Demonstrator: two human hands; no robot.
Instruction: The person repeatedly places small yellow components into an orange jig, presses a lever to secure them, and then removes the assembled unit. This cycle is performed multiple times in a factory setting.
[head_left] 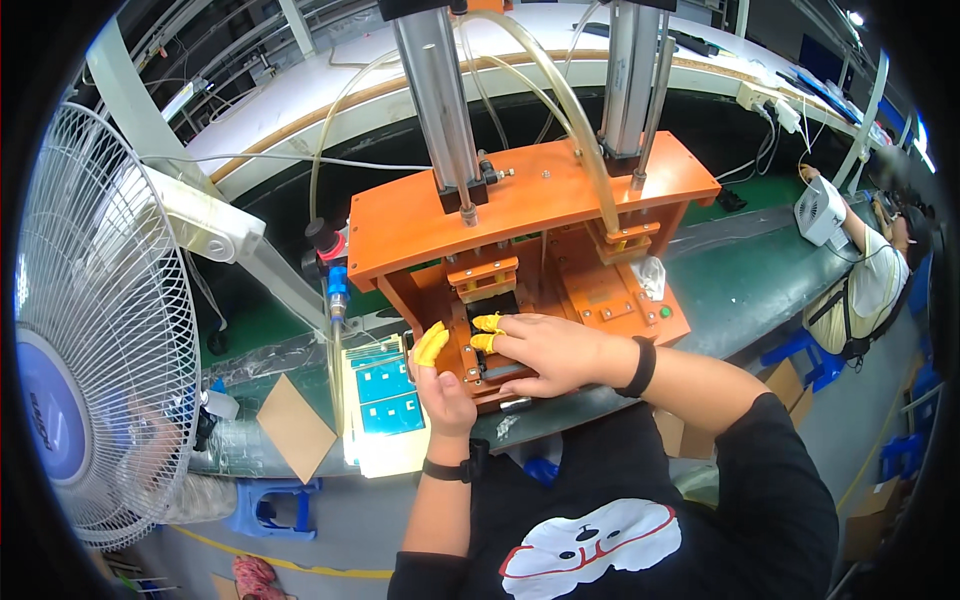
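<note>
An orange pneumatic press with two upright silver cylinders stands before me. Its left bay holds a fixture with a dark flat piece in it, largely covered by my fingers. My right hand reaches leftward over this fixture, fingers stretched out, two of them in yellow finger cots. Whether its fingertips touch the dark piece I cannot make out. My left hand is upright at the fixture's left edge, yellow-covered fingers pointing up and the thumb apart. I see nothing held in either hand.
Left of the press lie pale sheets with blue-green panels and a brown cardboard piece. A large fan stands far left. A blue-topped air fitting rises beside the press. A crumpled white wad sits on its right side. Another person is far right.
</note>
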